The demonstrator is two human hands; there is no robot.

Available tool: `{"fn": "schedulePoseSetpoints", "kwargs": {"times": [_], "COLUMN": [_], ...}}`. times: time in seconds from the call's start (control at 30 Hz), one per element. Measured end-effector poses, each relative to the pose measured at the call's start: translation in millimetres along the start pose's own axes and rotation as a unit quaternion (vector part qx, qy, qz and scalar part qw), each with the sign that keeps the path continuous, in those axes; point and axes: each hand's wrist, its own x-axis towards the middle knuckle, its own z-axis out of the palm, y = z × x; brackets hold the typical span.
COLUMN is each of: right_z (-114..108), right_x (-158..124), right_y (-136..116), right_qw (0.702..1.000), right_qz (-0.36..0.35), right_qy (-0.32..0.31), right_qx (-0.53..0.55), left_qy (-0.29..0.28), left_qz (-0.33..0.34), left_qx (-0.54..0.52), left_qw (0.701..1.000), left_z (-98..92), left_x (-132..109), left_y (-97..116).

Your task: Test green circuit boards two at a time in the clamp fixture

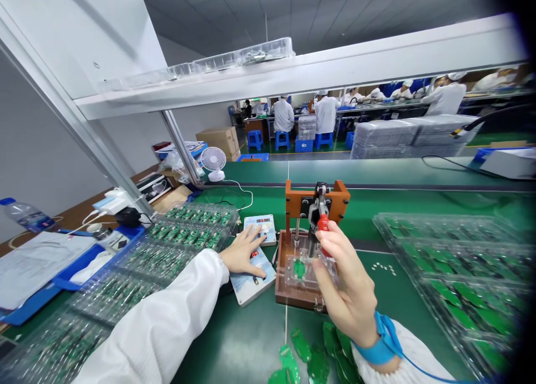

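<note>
My left hand (pixel 245 253) lies with fingers spread over two white boxes with red digit displays, the nearer box (pixel 251 286) and the farther box (pixel 268 223). My right hand (pixel 347 283), with a blue strap (pixel 381 339) at its wrist, is closed around the red handle (pixel 323 223) of a toggle clamp. The clamp is mounted on an orange-brown frame (pixel 341 197) of a press fixture. A green circuit board (pixel 299 269) sits in the fixture's clear plate. My right fingers partly hide the handle and plate. Loose green boards (pixel 316 364) lie in front of the fixture.
Clear trays with populated boards (pixel 184 233) line the left side. More clear trays (pixel 460 261) with green boards stand at right. Small white pieces (pixel 383 268) lie right of the fixture. A white fan (pixel 213 161) stands behind; a shelf (pixel 251 78) crosses above. People sit farther off.
</note>
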Motion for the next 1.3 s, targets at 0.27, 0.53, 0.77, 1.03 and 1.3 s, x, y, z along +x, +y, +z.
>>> {"fn": "schedulePoseSetpoints", "kwargs": {"times": [0.27,0.53,0.77,1.03,1.3], "right_z": [0,0,1,3,3], "right_x": [-2,-2,-3,-1,-2], "right_y": [-1,-1,0,-1,1], "right_qw": [1.0,1.0,1.0,1.0,1.0], "right_qz": [0.007,0.005,-0.01,-0.006,-0.004], "right_qy": [0.0,-0.004,0.0,0.002,0.002], "right_qx": [0.004,0.002,0.006,0.017,0.011], "left_qy": [-0.021,0.019,-0.013,-0.007,-0.02], "left_qz": [-0.016,-0.011,-0.037,-0.025,-0.029], "left_qx": [0.02,-0.012,0.006,0.003,0.0], "left_qw": [0.999,1.0,0.999,1.0,0.999], "left_z": [-2.1,0.1,-0.9,2.5,-1.1], "left_x": [0,-8,-14,-13,-13], "left_y": [5,-4,-13,-12,-9]}}
